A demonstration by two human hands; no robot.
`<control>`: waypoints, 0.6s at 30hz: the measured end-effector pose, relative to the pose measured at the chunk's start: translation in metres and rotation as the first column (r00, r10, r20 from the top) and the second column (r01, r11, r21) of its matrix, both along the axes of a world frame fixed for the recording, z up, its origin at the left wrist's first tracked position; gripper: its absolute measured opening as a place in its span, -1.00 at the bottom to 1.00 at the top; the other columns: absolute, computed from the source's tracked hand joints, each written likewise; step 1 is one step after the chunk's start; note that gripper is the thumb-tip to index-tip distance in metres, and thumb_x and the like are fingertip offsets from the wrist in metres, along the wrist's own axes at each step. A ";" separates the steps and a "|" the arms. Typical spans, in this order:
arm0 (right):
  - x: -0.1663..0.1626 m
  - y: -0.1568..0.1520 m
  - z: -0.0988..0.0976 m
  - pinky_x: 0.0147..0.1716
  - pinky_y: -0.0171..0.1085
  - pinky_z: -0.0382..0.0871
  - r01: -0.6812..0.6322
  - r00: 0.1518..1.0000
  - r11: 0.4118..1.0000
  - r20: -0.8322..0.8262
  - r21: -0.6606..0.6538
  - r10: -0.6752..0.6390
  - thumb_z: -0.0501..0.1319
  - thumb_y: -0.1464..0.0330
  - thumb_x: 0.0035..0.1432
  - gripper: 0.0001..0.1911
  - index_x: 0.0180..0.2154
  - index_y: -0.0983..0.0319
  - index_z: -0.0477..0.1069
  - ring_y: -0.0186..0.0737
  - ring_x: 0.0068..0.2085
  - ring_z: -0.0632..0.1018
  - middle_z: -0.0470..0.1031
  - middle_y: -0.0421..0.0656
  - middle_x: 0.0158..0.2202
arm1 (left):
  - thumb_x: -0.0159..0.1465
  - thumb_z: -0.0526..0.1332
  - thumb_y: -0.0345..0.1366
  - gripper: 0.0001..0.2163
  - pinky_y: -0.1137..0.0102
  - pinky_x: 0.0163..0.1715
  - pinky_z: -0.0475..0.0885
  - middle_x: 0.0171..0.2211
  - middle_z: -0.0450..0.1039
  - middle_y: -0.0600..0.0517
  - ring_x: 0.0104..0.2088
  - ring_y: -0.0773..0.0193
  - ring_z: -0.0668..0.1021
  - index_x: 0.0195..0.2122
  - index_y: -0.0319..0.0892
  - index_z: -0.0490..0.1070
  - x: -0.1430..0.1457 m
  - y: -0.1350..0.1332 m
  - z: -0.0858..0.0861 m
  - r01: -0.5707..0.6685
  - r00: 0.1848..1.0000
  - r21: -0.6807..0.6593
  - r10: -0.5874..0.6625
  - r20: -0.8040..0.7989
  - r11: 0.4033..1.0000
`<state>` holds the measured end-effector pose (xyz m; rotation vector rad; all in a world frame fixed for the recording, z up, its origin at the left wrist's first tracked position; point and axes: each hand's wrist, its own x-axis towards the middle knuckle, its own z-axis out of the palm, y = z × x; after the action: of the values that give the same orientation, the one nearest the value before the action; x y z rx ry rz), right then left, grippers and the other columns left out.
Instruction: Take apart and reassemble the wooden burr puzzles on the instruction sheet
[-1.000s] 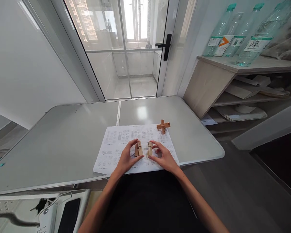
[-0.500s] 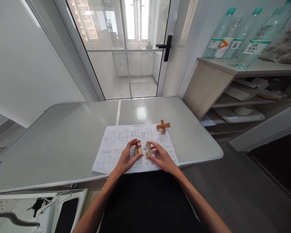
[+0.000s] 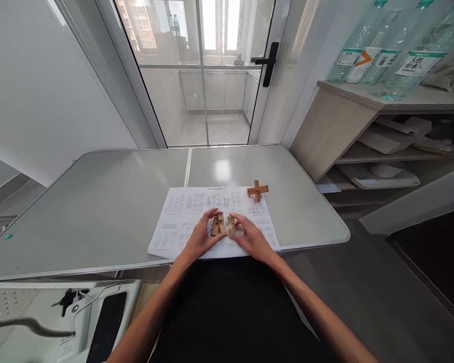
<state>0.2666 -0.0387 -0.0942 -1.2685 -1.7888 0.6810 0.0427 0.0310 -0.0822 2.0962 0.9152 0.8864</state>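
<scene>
Between the thumb and fingers of my left hand [image 3: 204, 234] is a group of notched wooden puzzle pieces [image 3: 219, 225], set side by side. My right hand [image 3: 251, 237] pinches a narrower notched wooden puzzle piece [image 3: 232, 227] by its two ends. A small gap separates the two hands' wooden parts. Both hands are low over a printed instruction sheet [image 3: 174, 227] with rows of small diagrams. At the sheet's upper right corner sits a cross-shaped wooden puzzle assembly [image 3: 257, 190], apart from both hands.
The sheet lies near the front edge of a grey folding table [image 3: 98, 212]. On the right, a wooden shelf [image 3: 318, 131] carries plastic bottles [image 3: 416, 63]. A phone [image 3: 106, 322] and keys [image 3: 67, 301] rest on a white surface at lower left. Beyond the table is a glass door [image 3: 227, 91].
The view has shifted slightly, so the table sits higher in the picture. The wooden pieces in my two hands are closer together, and those in my left hand have turned a little.
</scene>
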 end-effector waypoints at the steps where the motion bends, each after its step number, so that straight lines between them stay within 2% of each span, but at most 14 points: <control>1: 0.000 0.000 0.000 0.14 0.00 0.50 0.001 1.000 1.000 0.009 0.008 -0.001 0.23 0.37 0.37 -0.31 0.44 -0.05 0.13 -0.08 0.07 0.56 0.36 -0.09 0.36 | 0.27 0.48 -0.23 -0.24 0.00 0.32 0.38 0.24 0.47 -0.11 0.27 0.01 0.52 0.38 0.04 0.09 0.000 0.000 0.000 -0.002 1.000 0.001 0.002 0.001 1.000; 10: 0.000 0.001 -0.007 0.17 0.03 0.51 0.027 0.998 0.998 0.055 0.057 -0.030 0.22 0.39 0.37 -0.28 0.46 -0.04 0.09 -0.06 0.09 0.57 0.33 -0.07 0.39 | 0.27 0.48 -0.21 -0.23 0.02 0.30 0.40 0.26 0.47 -0.11 0.28 0.00 0.51 0.40 0.04 0.10 0.001 -0.001 -0.007 0.008 0.999 0.055 -0.006 -0.037 0.998; 18: -0.002 -0.001 -0.004 0.28 0.05 0.43 0.019 0.996 0.995 0.084 0.103 -0.028 0.19 0.43 0.40 -0.27 0.47 -0.09 0.04 -0.02 0.25 0.50 0.29 -0.11 0.43 | 0.28 0.48 -0.21 -0.23 -0.01 0.30 0.39 0.27 0.46 -0.10 0.28 -0.02 0.49 0.41 0.06 0.09 0.002 -0.001 -0.006 0.008 0.996 0.072 -0.001 -0.084 0.997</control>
<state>0.2648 -0.0397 -0.0981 -1.2643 -1.8511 0.5224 0.0446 0.0298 -0.0886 2.2108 0.9340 0.8457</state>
